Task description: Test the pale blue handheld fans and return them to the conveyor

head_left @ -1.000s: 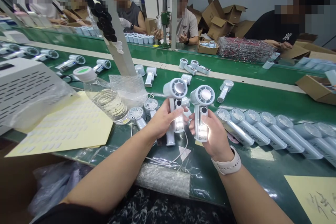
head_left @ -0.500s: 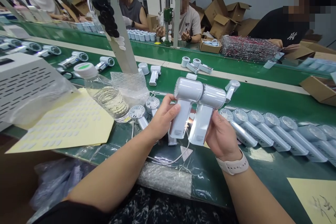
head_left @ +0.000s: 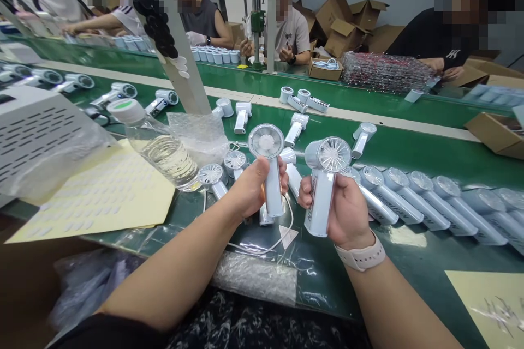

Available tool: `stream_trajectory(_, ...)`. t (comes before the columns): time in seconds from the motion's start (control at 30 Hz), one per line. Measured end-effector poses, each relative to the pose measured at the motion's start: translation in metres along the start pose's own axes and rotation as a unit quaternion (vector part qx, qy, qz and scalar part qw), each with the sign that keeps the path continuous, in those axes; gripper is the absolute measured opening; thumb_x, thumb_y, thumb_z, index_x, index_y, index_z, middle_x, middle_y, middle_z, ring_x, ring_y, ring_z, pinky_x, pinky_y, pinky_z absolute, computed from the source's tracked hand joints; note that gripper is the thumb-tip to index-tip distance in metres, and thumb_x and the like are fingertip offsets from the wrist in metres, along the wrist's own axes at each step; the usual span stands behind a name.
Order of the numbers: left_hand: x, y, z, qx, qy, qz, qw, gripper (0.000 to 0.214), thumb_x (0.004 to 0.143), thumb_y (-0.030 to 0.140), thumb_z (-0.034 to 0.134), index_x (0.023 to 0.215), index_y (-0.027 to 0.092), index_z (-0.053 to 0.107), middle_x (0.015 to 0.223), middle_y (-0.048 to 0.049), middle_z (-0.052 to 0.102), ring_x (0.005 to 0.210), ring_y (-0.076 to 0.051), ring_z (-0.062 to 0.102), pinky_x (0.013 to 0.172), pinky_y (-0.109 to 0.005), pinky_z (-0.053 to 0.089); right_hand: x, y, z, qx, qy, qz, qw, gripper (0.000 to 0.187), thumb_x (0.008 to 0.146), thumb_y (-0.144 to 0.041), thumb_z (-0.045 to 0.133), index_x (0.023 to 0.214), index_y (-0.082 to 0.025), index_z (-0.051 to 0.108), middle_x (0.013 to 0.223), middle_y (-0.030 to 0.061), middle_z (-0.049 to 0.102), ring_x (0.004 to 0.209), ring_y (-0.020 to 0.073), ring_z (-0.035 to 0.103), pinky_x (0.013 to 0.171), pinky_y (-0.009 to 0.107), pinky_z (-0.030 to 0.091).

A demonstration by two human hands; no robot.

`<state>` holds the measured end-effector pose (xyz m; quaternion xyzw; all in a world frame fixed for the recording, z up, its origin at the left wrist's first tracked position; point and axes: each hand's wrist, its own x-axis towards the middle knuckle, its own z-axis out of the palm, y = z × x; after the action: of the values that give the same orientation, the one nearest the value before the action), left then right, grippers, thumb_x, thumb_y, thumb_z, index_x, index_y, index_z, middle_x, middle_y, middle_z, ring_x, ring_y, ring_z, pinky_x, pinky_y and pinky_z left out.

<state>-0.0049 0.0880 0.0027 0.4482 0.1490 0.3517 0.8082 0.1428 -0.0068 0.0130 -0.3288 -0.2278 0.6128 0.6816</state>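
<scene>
My left hand [head_left: 256,185] is closed round the handle of a pale blue handheld fan [head_left: 273,188], its round clear-fronted head tilted up toward me. Another handheld fan [head_left: 321,204] is gripped by my right hand [head_left: 347,210], with dark lettering along its handle and its finned head angled to the right. The two fans are held apart, upright above the bench. Behind them lies one more fan [head_left: 292,177], partly hidden by my left hand. A white cable [head_left: 262,252] loops on the bench below, beside a white triangular tag [head_left: 288,236].
Several fans [head_left: 413,202] lie in a slanted row at right. On the left stand a clear bottle [head_left: 164,150], a yellow sheet of white stickers [head_left: 94,196] and a slotted white machine [head_left: 45,136]. A conveyor strip [head_left: 262,99] crosses behind, with people working beyond it.
The two fans, held side by side with their heads touching, have been moved apart and turned so their round fronts face me. Each hand now wraps round one handle.
</scene>
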Motion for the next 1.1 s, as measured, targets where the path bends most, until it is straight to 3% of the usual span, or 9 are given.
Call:
stream_trajectory(0.17, -0.002, 0.002, 0.001, 0.012, -0.035, -0.052, 0.998, 0.066, 0.077, 0.077, 0.062, 0.086, 0.012, 0.067, 0.076, -0.0066, 0.066, 0.07, -0.018, 0.066, 0.068, -0.031, 0.056, 0.0, 0.0, -0.001, 0.019, 0.019, -0.045, 0.999, 0.028, 0.083, -0.04, 0.054, 0.078, -0.017, 0.069, 0.074, 0.0057, 0.067, 0.06, 0.0171, 0.06, 0.052, 0.028, 0.05)
stream_trajectory(0.33, -0.006, 0.005, 0.003, -0.056, -0.04, -0.054, 0.996, 0.03, 0.092, 0.037, 0.064, 0.111, 0.014, 0.062, 0.1, -0.0127, 0.075, 0.093, -0.03, 0.074, 0.085, -0.048, 0.057, 0.001, -0.004, -0.006, 0.048, -0.005, -0.06, 0.997, 0.023, 0.081, -0.039, 0.059, 0.082, -0.019, 0.071, 0.072, 0.0044, 0.065, 0.062, 0.0171, 0.059, 0.051, 0.027, 0.051)
stream_trajectory(0.43, -0.005, 0.008, 0.003, -0.078, -0.03, -0.04, 0.996, 0.034, 0.09, 0.023, 0.067, 0.121, 0.02, 0.054, 0.116, -0.0115, 0.073, 0.104, -0.03, 0.073, 0.091, -0.049, 0.056, 0.003, -0.007, -0.01, 0.062, 0.006, -0.068, 0.996, 0.025, 0.081, -0.04, 0.06, 0.087, -0.019, 0.072, 0.078, 0.0047, 0.067, 0.065, 0.0174, 0.061, 0.052, 0.028, 0.053)
stream_trajectory(0.63, -0.003, 0.008, 0.002, -0.08, -0.027, -0.038, 0.996, 0.043, 0.083, 0.036, 0.078, 0.114, 0.022, 0.052, 0.106, -0.0089, 0.074, 0.092, -0.026, 0.075, 0.085, -0.046, 0.059, 0.005, -0.008, -0.015, 0.037, 0.073, -0.067, 0.994, 0.029, 0.086, -0.038, 0.055, 0.091, -0.017, 0.074, 0.084, 0.0072, 0.072, 0.074, 0.0183, 0.067, 0.065, 0.03, 0.059)
stream_trajectory(0.83, -0.005, 0.005, 0.001, -0.071, -0.02, -0.037, 0.997, 0.06, 0.07, 0.033, 0.09, 0.119, 0.023, 0.057, 0.104, -0.0059, 0.073, 0.094, -0.024, 0.073, 0.091, -0.046, 0.058, 0.005, -0.001, -0.015, 0.006, 0.072, -0.061, 0.996, 0.029, 0.089, -0.037, 0.053, 0.09, -0.019, 0.075, 0.083, 0.0066, 0.075, 0.072, 0.0198, 0.069, 0.068, 0.035, 0.059)
stream_trajectory(1.1, -0.004, 0.003, 0.0, -0.045, -0.009, -0.022, 0.999, 0.052, 0.069, 0.037, 0.09, 0.111, 0.017, 0.066, 0.102, -0.0072, 0.074, 0.094, -0.025, 0.073, 0.092, -0.042, 0.056, 0.006, 0.002, -0.016, 0.015, 0.057, -0.061, 0.996, 0.025, 0.089, -0.035, 0.054, 0.09, -0.02, 0.074, 0.083, 0.0052, 0.075, 0.072, 0.0186, 0.07, 0.067, 0.035, 0.061)
